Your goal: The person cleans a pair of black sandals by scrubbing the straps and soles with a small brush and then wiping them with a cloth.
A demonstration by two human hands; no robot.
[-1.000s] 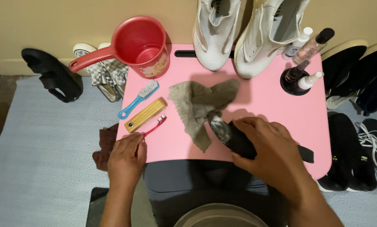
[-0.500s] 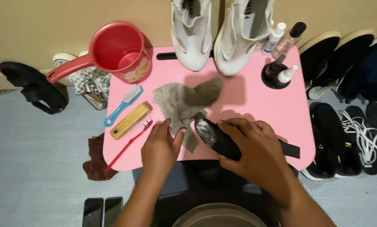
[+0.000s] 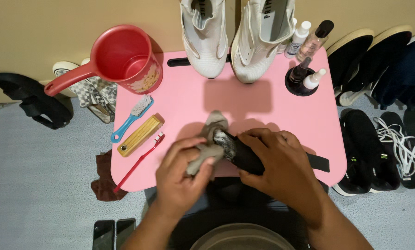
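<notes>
Left hand: Your left hand (image 3: 185, 178) comes up from the desk's near edge, wrist low, fingers curled; its grip is clamped on the grey cloth (image 3: 208, 146), bunched against the toe of the black shoe (image 3: 244, 155).
Right hand: Your right hand (image 3: 281, 169) arches over the black shoe from the right, knuckles up, its grip closed round the shoe's body; a black strap (image 3: 318, 162) trails toward the desk's right edge.
Shoe and cloth: both sit at the middle of the pink desk (image 3: 263, 104), close to its near edge.
Left edge: a blue brush (image 3: 132, 118), a wooden brush (image 3: 139, 135) and a red toothbrush (image 3: 140, 159) lie side by side.
Far edge: a red dipper (image 3: 119, 62) sits on the left corner, a pair of white shoes (image 3: 230, 34) in the middle, small bottles (image 3: 307, 60) on the right corner.
</notes>
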